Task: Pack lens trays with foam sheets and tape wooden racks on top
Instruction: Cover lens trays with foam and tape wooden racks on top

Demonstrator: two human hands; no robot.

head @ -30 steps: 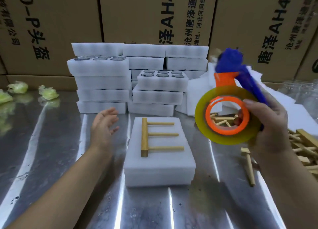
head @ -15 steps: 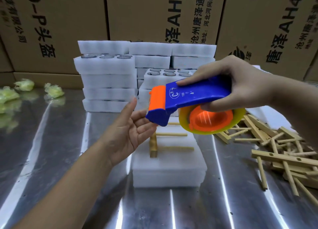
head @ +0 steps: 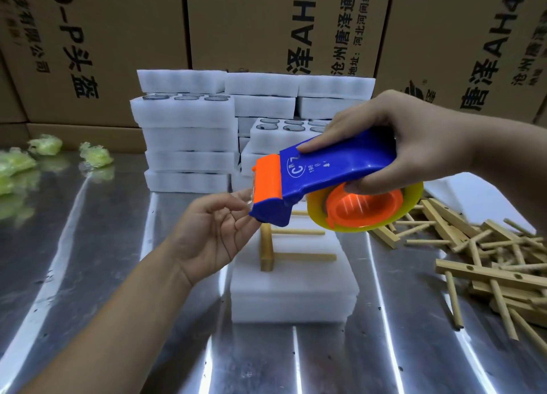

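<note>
The thumb and forefinger of the left hand were pinched together on the loose end of clear tape at the orange lip of the blue-and-orange plastic tape dispenser, the other fingers loosely curled beneath. The right hand was wrapped around the dispenser's blue body, fingers on top and thumb hooked into the orange core of the yellowish tape roll, holding it in the air. Directly below lay the white foam-covered lens tray with a comb-shaped wooden rack flat on top. It sat on a shiny, scuffed sheet-metal table. To the right sprawled a heap of loose wooden racks. Behind stood stacks of white foam trays, some showing round lenses, and crumpled green plastic wads lay far left. Printed brown cardboard boxes walled the back.
</note>
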